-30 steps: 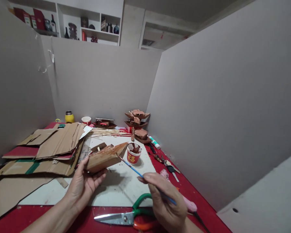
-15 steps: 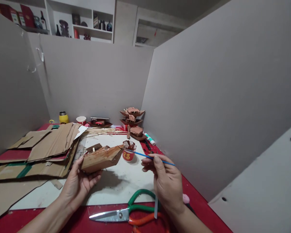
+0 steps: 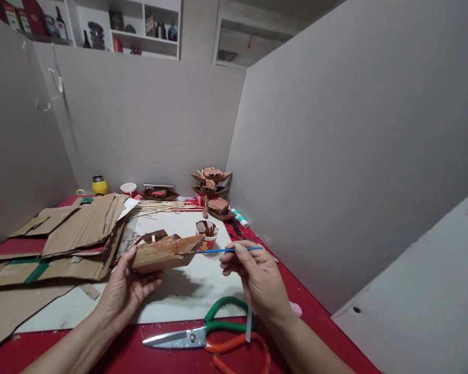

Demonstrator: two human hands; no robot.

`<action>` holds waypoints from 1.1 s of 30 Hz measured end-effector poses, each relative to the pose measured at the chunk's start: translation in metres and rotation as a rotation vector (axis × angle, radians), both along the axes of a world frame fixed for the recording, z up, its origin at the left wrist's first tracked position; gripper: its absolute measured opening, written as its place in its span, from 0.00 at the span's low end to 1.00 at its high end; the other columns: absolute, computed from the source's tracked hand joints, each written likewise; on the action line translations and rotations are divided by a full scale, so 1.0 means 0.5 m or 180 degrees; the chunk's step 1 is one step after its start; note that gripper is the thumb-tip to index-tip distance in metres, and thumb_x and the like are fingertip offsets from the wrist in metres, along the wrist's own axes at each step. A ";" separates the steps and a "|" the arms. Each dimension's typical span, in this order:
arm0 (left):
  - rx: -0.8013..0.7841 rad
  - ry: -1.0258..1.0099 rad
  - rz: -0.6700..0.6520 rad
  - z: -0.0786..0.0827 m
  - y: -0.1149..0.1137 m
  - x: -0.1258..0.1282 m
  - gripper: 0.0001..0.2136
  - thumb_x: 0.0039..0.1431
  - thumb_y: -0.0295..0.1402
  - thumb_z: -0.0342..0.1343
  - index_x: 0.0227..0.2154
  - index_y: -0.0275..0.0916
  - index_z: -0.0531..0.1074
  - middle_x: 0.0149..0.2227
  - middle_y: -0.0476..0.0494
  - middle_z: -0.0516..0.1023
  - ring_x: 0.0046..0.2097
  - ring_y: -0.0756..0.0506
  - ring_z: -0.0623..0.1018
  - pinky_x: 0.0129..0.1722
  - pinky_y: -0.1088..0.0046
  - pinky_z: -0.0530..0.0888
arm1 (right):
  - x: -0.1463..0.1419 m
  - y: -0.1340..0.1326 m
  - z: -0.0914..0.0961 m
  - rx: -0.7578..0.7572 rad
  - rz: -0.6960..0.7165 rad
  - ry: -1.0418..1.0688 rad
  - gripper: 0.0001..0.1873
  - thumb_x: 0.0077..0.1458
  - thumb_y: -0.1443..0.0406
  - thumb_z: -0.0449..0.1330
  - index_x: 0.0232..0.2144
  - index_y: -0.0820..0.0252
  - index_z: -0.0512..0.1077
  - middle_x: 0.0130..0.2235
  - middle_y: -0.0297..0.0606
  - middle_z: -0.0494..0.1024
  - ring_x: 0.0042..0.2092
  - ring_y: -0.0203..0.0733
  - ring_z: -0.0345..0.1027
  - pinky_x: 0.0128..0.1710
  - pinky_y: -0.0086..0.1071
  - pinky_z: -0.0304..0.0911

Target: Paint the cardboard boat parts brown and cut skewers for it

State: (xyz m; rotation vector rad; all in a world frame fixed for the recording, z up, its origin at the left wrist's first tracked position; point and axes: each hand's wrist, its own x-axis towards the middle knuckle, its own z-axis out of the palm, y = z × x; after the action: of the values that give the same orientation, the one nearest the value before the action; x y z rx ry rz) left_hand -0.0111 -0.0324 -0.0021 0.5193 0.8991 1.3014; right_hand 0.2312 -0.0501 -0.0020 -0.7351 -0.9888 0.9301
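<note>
While left hand (image 3: 128, 284) clasps pointed brown model boat (image 3: 167, 254) by one end, right hand (image 3: 254, 272) pinches slim blue brush (image 3: 214, 251). Flat white board (image 3: 189, 306) lies beneath — front edge visible.

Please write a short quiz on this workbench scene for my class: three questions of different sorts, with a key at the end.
1. Multiple choice: what does the right hand hold?
a) a spoon
b) a brush
c) a hammer

2. True or false: the left hand is holding a model boat.

3. Fill in the missing word: the tool with one green handle and one orange handle is a pair of ____.

Key:
1. b
2. True
3. scissors
</note>
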 end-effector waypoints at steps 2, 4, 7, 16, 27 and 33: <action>0.0052 0.0016 -0.0057 -0.003 0.001 -0.002 0.12 0.67 0.33 0.52 0.50 0.37 0.66 0.34 0.39 0.81 0.28 0.42 0.84 0.27 0.69 0.82 | 0.004 0.002 0.004 -0.0013 -0.0026 0.0078 0.19 0.49 0.51 0.73 0.30 0.61 0.79 0.23 0.37 0.83 0.24 0.38 0.76 0.22 0.28 0.73; 0.0074 0.0039 -0.0132 -0.005 0.004 -0.005 0.13 0.67 0.33 0.51 0.52 0.37 0.66 0.34 0.38 0.81 0.28 0.42 0.84 0.26 0.69 0.82 | 0.005 0.003 0.007 -0.0036 -0.0042 0.0132 0.19 0.48 0.50 0.73 0.30 0.60 0.79 0.24 0.36 0.83 0.24 0.37 0.76 0.23 0.27 0.73; 0.0024 0.0058 -0.0182 -0.007 0.007 -0.007 0.13 0.67 0.34 0.51 0.53 0.37 0.66 0.33 0.39 0.81 0.28 0.42 0.84 0.26 0.69 0.82 | 0.004 0.001 0.008 -0.0103 0.0010 0.0117 0.19 0.47 0.50 0.74 0.30 0.60 0.80 0.24 0.36 0.83 0.24 0.37 0.76 0.23 0.26 0.72; -0.0023 0.0017 -0.0146 -0.003 0.009 -0.013 0.15 0.68 0.34 0.50 0.54 0.35 0.65 0.31 0.36 0.82 0.26 0.43 0.83 0.26 0.68 0.82 | 0.024 0.008 -0.001 -0.0071 -0.0030 0.0067 0.17 0.50 0.52 0.73 0.29 0.60 0.80 0.23 0.34 0.82 0.24 0.34 0.74 0.24 0.25 0.72; -0.0081 -0.0021 -0.0129 0.002 0.005 -0.008 0.15 0.68 0.34 0.49 0.54 0.35 0.66 0.31 0.36 0.82 0.27 0.42 0.83 0.25 0.68 0.82 | 0.018 0.004 0.001 0.0118 -0.0175 0.0043 0.17 0.51 0.52 0.73 0.30 0.60 0.80 0.23 0.36 0.82 0.23 0.36 0.75 0.22 0.26 0.72; -0.0192 -0.0180 -0.0073 0.005 0.006 -0.010 0.15 0.68 0.34 0.50 0.54 0.32 0.67 0.31 0.35 0.82 0.27 0.42 0.83 0.26 0.68 0.82 | 0.033 0.007 -0.002 0.0366 -0.0445 -0.0063 0.14 0.55 0.53 0.70 0.32 0.57 0.80 0.24 0.33 0.83 0.23 0.34 0.74 0.25 0.25 0.73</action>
State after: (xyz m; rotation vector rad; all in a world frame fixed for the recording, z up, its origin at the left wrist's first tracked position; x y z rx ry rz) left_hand -0.0161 -0.0294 0.0004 0.4424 0.8804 1.2586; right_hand 0.2476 -0.0468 -0.0030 -0.7081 -0.9869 0.7399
